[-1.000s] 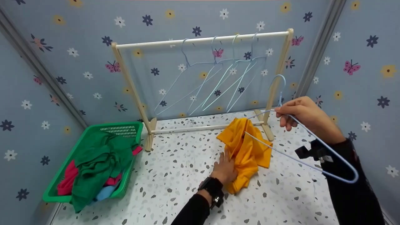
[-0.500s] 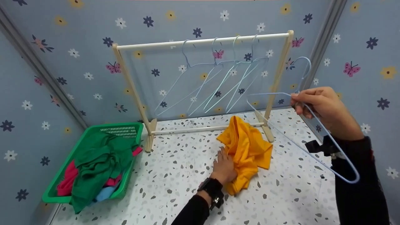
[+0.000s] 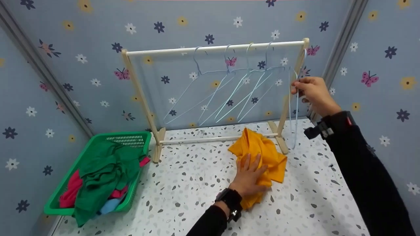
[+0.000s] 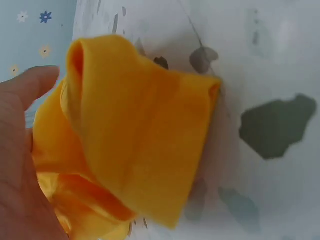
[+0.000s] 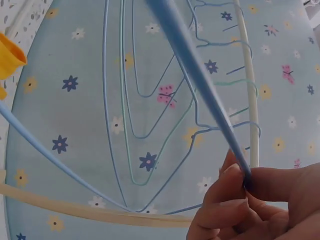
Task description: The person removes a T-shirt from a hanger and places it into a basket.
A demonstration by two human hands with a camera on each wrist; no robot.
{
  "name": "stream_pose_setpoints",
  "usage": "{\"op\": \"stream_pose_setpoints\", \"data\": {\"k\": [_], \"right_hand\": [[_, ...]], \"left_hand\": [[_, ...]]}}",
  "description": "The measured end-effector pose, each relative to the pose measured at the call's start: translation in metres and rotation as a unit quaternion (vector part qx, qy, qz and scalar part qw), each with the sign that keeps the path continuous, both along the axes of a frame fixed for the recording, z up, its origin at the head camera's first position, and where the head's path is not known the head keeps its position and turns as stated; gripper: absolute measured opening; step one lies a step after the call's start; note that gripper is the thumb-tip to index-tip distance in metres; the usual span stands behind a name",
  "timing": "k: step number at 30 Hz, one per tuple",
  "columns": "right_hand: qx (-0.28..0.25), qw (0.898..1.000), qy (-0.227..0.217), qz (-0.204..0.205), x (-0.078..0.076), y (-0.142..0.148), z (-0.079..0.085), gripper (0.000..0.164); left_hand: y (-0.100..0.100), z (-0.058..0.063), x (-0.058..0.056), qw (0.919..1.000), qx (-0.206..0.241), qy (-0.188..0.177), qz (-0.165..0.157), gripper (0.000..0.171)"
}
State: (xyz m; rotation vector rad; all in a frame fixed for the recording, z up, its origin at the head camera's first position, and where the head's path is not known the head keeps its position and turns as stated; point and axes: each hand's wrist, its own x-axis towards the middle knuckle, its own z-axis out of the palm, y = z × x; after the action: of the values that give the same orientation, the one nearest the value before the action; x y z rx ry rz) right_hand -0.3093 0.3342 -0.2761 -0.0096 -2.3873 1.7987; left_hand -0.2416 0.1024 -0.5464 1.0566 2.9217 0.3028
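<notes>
My right hand [image 3: 313,91] pinches a light blue wire clothes hanger [image 3: 296,121] near its neck, beside the right post of the rack. In the head view the hanger is seen nearly edge-on, its hook close to the rail's right end; whether they touch I cannot tell. With fingers spread, my left hand [image 3: 248,178] rests on a crumpled orange cloth garment [image 3: 275,160] on the floor. The left wrist view shows folds of the orange garment [image 4: 145,135] beside the thumb. Pale blue and green hangers [image 3: 226,95] hang from the rail [image 3: 213,48].
A green plastic basket [image 3: 134,190] stands at the left, heaped with a green garment [image 3: 108,167], plus red and blue cloth. The wooden rack's right foot [image 3: 279,141] lies just behind the orange garment. Flower-patterned walls [image 3: 210,19] enclose the speckled white surface [image 3: 183,183].
My right hand has carried the hanger up and forward to the rack's right post, turning it edge-on. The left hand has slid rightward and spread over the orange garment.
</notes>
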Motion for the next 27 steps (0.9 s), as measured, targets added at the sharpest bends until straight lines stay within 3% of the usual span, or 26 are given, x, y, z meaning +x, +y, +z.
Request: {"op": "stream_pose_setpoints", "data": {"k": [6, 13, 23, 27], "right_hand": [[-0.021, 0.999, -0.024, 0.003, -0.024, -0.010, 0.022, 0.024], [-0.071, 0.995, -0.070, 0.020, -0.028, -0.021, 0.046, 0.023], [-0.079, 0.992, -0.098, 0.014, -0.044, -0.017, 0.043, 0.023], [-0.076, 0.991, -0.105, 0.014, -0.045, -0.016, 0.042, 0.021]], "left_hand": [[0.009, -0.002, -0.001, 0.9974, -0.035, -0.058, 0.026, 0.083], [0.017, 0.003, -0.006, 0.9966, -0.050, -0.046, 0.047, 0.092], [0.022, 0.006, -0.004, 0.9911, -0.080, -0.061, 0.087, 0.105], [0.021, 0.008, -0.005, 0.9883, -0.101, -0.060, 0.098, 0.102]]}}
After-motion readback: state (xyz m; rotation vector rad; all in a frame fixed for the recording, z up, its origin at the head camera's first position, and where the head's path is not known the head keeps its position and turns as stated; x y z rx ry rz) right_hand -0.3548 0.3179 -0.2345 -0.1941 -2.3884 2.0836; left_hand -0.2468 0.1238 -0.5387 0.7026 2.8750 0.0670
